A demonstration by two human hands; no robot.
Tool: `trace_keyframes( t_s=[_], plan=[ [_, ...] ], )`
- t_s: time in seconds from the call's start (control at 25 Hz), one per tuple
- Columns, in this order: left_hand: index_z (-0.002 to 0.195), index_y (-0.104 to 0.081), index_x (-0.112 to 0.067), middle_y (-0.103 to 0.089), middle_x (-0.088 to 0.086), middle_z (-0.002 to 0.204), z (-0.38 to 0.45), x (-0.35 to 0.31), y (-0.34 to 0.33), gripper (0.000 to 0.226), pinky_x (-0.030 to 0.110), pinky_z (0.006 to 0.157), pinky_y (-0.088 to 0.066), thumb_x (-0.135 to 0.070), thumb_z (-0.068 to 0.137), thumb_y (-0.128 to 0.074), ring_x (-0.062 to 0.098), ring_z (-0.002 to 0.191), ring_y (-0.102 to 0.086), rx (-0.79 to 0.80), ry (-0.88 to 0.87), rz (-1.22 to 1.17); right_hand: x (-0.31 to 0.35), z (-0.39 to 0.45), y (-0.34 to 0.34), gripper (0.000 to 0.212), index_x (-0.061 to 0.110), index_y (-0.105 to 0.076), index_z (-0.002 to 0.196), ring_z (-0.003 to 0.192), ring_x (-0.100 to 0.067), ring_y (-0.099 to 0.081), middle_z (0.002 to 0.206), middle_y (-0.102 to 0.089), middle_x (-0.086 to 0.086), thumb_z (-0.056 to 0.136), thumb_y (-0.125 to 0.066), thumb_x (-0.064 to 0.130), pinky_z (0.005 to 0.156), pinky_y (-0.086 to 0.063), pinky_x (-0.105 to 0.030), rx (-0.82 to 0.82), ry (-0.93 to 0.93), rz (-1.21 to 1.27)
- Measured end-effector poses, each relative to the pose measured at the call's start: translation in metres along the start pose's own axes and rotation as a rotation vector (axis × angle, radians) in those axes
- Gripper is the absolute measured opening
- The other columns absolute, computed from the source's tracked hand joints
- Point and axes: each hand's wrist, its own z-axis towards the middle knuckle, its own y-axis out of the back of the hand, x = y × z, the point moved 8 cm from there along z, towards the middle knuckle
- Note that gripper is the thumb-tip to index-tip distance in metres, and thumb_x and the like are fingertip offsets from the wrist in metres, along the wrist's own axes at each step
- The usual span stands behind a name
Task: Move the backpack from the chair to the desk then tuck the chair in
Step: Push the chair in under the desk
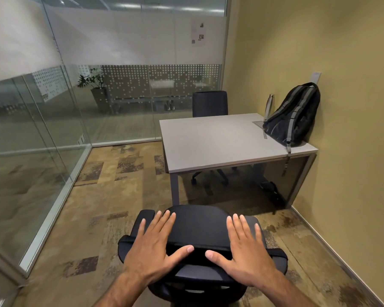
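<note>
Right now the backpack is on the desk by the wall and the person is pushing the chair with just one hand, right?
Not quite. The head view shows both hands flat on the chair's backrest: the left hand and the right hand. The rest is right: the backpack sits on the desk by the wall.

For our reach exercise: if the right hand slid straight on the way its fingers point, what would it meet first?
Past the chair back, the right hand would probably meet the desk's near edge first, though depth is uncertain from one view.
</note>
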Motion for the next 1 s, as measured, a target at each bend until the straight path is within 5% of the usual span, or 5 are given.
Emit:
trace_keyframes(
  t_s=[1.0],
  plan=[
    [0.160,0.008,-0.026,0.013,-0.005,0.169,0.060,-0.087,-0.025,0.110,0.050,0.125,0.010,-0.095,0.076,-0.011,0.013,0.153,0.021,-0.016,0.061,0.007,-0.108,0.046,0.017,0.141,0.015,0.020,0.157,0.151,-0.021,0.029,0.167,0.025,-0.007,0.053,0.001,0.108,0.125,0.013,-0.049,0.078,0.032,-0.031]
  ],
)
